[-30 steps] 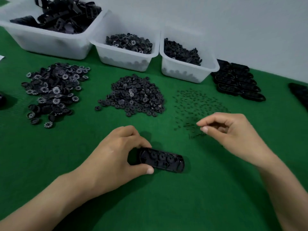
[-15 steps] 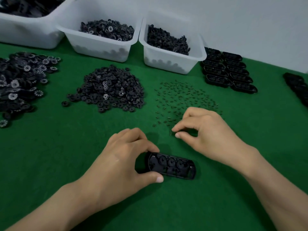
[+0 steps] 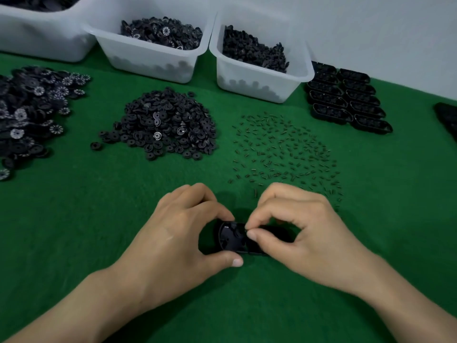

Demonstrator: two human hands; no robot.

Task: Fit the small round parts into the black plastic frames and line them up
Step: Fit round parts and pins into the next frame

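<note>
While big heaps of toothed discs [image 3: 32,115] and round washers [image 3: 163,125] lie loose on the green felt [image 3: 74,231], most of the job looks undone; the left hand [image 3: 173,243] grips the left end of the black plastic frame [image 3: 233,237], which lies on the felt; the right hand [image 3: 304,233] pinches thumb and forefinger over its middle, on what I cannot tell; past the scattered pins [image 3: 284,154], two rows of frames [image 3: 346,100] stand lined up.

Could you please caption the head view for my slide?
Left hand grips a black frame on green felt; right hand pinches above it.
</note>
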